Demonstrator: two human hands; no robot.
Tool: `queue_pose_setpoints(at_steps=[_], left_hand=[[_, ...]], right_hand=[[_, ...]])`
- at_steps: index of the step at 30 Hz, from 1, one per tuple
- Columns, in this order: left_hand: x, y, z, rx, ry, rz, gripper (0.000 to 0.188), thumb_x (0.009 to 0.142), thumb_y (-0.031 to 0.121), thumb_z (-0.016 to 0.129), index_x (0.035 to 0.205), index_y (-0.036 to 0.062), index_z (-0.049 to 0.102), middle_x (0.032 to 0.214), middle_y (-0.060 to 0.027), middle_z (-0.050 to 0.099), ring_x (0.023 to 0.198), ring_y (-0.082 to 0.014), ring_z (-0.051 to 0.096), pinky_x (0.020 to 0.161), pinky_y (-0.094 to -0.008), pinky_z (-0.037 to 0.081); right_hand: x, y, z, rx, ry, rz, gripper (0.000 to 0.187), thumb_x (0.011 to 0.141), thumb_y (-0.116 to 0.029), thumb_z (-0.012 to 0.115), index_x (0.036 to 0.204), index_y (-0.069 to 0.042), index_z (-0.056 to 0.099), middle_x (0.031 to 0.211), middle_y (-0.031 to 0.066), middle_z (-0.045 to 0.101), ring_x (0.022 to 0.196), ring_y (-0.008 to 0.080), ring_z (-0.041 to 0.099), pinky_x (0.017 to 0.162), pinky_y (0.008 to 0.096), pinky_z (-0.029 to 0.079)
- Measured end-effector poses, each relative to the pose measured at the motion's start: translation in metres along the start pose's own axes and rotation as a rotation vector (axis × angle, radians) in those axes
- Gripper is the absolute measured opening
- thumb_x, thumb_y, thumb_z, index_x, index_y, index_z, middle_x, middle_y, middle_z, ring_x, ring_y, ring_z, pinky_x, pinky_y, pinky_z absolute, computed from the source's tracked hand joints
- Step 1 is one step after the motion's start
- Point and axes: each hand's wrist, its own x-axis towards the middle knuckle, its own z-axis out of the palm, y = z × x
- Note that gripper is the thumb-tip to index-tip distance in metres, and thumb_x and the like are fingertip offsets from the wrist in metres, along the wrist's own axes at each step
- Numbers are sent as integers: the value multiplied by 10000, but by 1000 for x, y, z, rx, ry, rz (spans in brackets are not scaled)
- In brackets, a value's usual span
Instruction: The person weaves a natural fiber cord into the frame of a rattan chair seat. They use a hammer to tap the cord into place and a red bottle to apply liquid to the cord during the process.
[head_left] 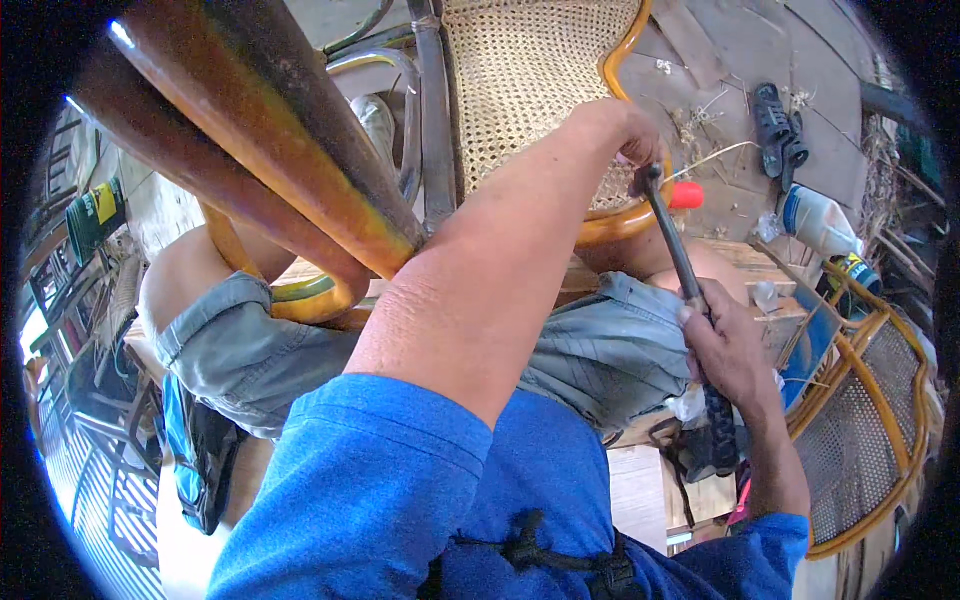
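My right hand (730, 345) is wrapped round the handle of a hammer (678, 240), whose dark grip hangs below the fist. The hammer's head is up beside my left hand (632, 130), at the curved edge of a woven cane chair panel (535, 80). My left arm reaches across the panel, its fingers curled downward and closed. What they hold is hidden behind the hand and hammer head. Just right of the head a red cylindrical piece (686, 195) sticks out; I cannot tell what it belongs to. A pale cane strand (725, 155) stretches out to the right there.
Thick brown chair legs (260, 130) rise at upper left, close to my left arm. A second cane-panelled frame (865, 430) leans at lower right. Black sandals (778, 135) and cane scraps lie on the floor. A white container (815, 220) stands at right; chair frames crowd the left.
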Motion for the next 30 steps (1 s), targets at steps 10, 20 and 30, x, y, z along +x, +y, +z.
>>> queue_pose_setpoints(at_steps=[10,20,30], left_hand=[[-15,9,-7,-174,-149,94,233,682,253,727,886,148,687,672,46,603,582,-81,504,462,-256,352],[-18,13,-7,-8,-19,121,198,707,260,670,894,202,698,649,41,593,532,-78,462,448,-247,315],[-8,-2,-2,-11,41,56,327,577,319,795,853,170,700,706,2,607,633,-178,528,538,-331,410]], right_hand=[[9,11,7,-314,182,-210,266,898,-250,437,960,1,503,625,84,502,569,178,525,539,328,416],[-1,5,14,-206,384,-435,294,898,-253,448,1032,-3,522,639,115,505,621,239,529,597,362,418],[1,8,15,-193,268,-272,261,900,-230,481,1059,-26,515,724,181,582,706,348,598,653,412,461]])
